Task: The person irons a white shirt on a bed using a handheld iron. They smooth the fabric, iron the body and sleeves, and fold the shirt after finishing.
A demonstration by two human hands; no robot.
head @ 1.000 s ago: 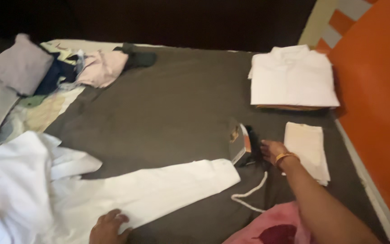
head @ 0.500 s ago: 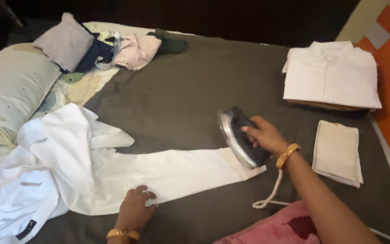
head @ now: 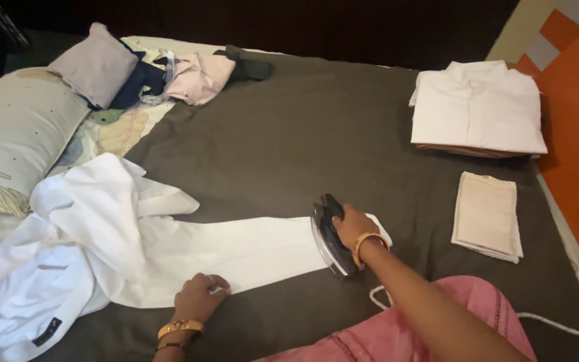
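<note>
The right hand [head: 351, 226] was closed around the handle of a dark iron [head: 330, 234], its fingers wrapped over the top; the iron stood tipped on its side edge with the shiny soleplate facing left, resting on the right end of a white sleeve [head: 236, 249]; its long axis ran from near to far across the bed, nose pointing away from the person and slightly left. The sleeve lay flat on the dark grey bedcover [head: 316, 134], its length running left to right, the cuff end under the iron and the other end joining a crumpled white garment [head: 68, 268] heaped at the left. The left hand [head: 197, 298] rested on the near edge of the sleeve, fingers curled loosely and pressing the cloth down (holding nothing that could be seen). A white cord [head: 557, 325] trailed from behind the right arm toward the right edge of the bed, past a pink cloth [head: 403, 335] in the lap. Well apart on the right lay a small folded cream cloth [head: 487, 216]; beyond it sat a stack of folded white shirts [head: 477, 107]. At the far left were a patterned pillow [head: 15, 134], a grey cushion [head: 92, 64] and a pile of mixed clothes [head: 189, 74]; nothing lay on the sleeve between the iron and the left hand.
</note>
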